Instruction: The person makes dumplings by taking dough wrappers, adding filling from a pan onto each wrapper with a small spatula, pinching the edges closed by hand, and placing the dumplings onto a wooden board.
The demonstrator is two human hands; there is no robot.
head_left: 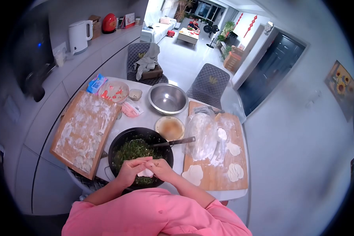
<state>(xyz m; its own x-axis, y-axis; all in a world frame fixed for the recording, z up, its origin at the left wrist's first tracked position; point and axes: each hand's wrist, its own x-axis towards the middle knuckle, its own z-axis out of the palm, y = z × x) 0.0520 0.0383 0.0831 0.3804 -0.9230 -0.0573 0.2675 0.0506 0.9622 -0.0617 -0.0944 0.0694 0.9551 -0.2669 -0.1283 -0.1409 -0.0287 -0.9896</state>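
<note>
Our left hand [131, 172] and right hand [161, 170] pinch with fingers a small white dough piece [145, 173] above the round black pot [147, 133]; the dough's visible part is longer sideways. The blue plastic packet's [96, 83] print we cannot read.

Left of the dark door [272, 72]: glossy pale floor [181, 65], a quilted chair [211, 80], a white sofa [159, 32]; right of the door, a pale wall [295, 145] with a sunflower picture [341, 84].
</note>
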